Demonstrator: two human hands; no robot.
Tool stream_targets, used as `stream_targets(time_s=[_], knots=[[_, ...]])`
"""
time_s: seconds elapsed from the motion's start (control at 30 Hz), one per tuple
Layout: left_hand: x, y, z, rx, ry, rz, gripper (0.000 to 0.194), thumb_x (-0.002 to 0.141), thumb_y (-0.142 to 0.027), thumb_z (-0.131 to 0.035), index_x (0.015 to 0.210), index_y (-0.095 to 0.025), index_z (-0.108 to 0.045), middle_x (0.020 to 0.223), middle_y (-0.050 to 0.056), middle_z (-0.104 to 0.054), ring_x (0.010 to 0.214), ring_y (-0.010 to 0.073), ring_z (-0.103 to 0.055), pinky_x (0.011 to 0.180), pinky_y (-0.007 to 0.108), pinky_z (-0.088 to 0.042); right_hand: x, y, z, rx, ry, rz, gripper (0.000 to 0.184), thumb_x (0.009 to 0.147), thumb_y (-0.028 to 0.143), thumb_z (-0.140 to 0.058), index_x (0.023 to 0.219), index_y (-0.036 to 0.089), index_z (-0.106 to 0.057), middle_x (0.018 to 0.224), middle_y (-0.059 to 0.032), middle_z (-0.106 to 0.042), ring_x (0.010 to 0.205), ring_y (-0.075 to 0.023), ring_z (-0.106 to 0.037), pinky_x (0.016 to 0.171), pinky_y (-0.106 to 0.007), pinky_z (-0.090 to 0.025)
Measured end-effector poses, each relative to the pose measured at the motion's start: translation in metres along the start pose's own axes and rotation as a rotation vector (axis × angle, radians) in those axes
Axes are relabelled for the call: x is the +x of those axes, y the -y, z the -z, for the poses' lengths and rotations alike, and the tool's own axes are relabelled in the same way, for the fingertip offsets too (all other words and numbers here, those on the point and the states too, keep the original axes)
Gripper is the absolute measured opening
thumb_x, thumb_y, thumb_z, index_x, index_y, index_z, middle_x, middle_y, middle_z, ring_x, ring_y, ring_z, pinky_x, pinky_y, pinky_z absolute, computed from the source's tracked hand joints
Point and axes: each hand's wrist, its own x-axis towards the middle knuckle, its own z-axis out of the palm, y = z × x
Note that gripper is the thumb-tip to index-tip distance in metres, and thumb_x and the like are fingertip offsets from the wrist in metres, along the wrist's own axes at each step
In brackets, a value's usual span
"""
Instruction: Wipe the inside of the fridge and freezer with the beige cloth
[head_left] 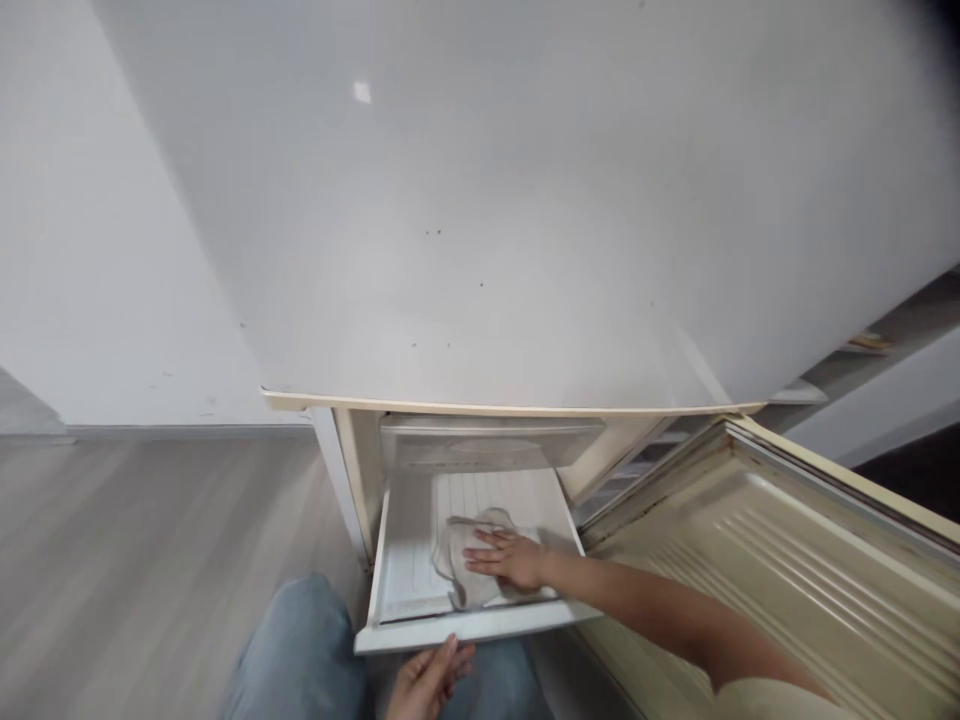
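Note:
My right hand [508, 558] lies flat with fingers stretched out on a pale cloth [469, 570], pressing it onto the ribbed floor of a white pulled-out fridge drawer [405, 560]. My left hand [427, 680] rests at the drawer's front lip [465, 628], fingers loosely together and touching its edge from below. The drawer slides out of the bottom compartment of a white fridge [525, 250], whose closed upper door fills the top of the view.
The lower fridge door [787, 560] stands swung wide to the right, its cream inner lining facing up. My knee in blue jeans [300, 650] is just left of the drawer. Grey wood-look floor [150, 560] and a white wall [75, 250] lie to the left.

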Motion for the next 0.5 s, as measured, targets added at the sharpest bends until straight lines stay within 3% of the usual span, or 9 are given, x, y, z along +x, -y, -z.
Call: stream_targets(time_s=[0.1, 0.2, 0.37, 0.43, 0.5], knots=[[0.002, 0.002, 0.0, 0.015, -0.011, 0.005, 0.045, 0.039, -0.058, -0.077, 0.053, -0.017, -0.065, 0.055, 0.006, -0.07, 0.083, 0.0261, -0.067, 0.079, 0.031, -0.044, -0.037, -0.019, 0.006, 0.026, 0.081, -0.047, 0.066, 0.076, 0.01, -0.044, 0.132, 0.043, -0.034, 0.143, 0.0146, -0.033, 0.139, -0.013, -0.007, 0.114, -0.036, -0.011], [0.004, 0.005, 0.0, -0.006, -0.071, 0.021, 0.05, 0.034, -0.059, -0.078, 0.057, -0.016, -0.067, 0.071, 0.011, -0.074, 0.075, 0.0246, -0.067, 0.069, 0.03, -0.045, -0.038, -0.02, 0.014, 0.017, 0.031, -0.061, 0.064, 0.076, 0.009, -0.042, 0.133, 0.038, -0.037, 0.143, 0.0117, -0.033, 0.139, -0.0126, -0.008, 0.113, -0.033, -0.013], [0.002, 0.001, 0.0, -0.028, -0.072, 0.045, 0.048, 0.034, -0.056, -0.08, 0.058, -0.016, -0.069, 0.078, 0.013, -0.075, 0.072, 0.0229, -0.068, 0.063, 0.027, -0.043, 0.027, 0.013, 0.023, 0.009, -0.179, -0.117, 0.058, 0.081, 0.011, -0.038, 0.136, 0.032, -0.034, 0.146, 0.0049, -0.031, 0.139, -0.0184, -0.01, 0.112, -0.042, -0.013], [-0.001, -0.003, -0.001, -0.026, -0.037, 0.056, 0.049, 0.035, -0.054, -0.08, 0.062, -0.015, -0.071, 0.081, 0.013, -0.075, 0.075, 0.0228, -0.068, 0.065, 0.027, -0.044, 0.057, 0.03, 0.026, 0.035, -0.241, -0.124, 0.056, 0.08, 0.01, -0.041, 0.132, 0.032, -0.04, 0.143, 0.0036, -0.037, 0.138, -0.0204, -0.016, 0.11, -0.045, -0.016], [-0.004, -0.007, -0.003, -0.018, -0.031, 0.062, 0.051, 0.034, -0.055, -0.08, 0.064, -0.015, -0.072, 0.083, 0.013, -0.075, 0.081, 0.0247, -0.068, 0.068, 0.028, -0.045, 0.08, 0.046, 0.028, 0.104, -0.293, -0.184, 0.049, 0.078, 0.011, -0.047, 0.122, 0.032, -0.053, 0.133, 0.0037, -0.05, 0.133, -0.0207, -0.03, 0.107, -0.043, -0.025]])
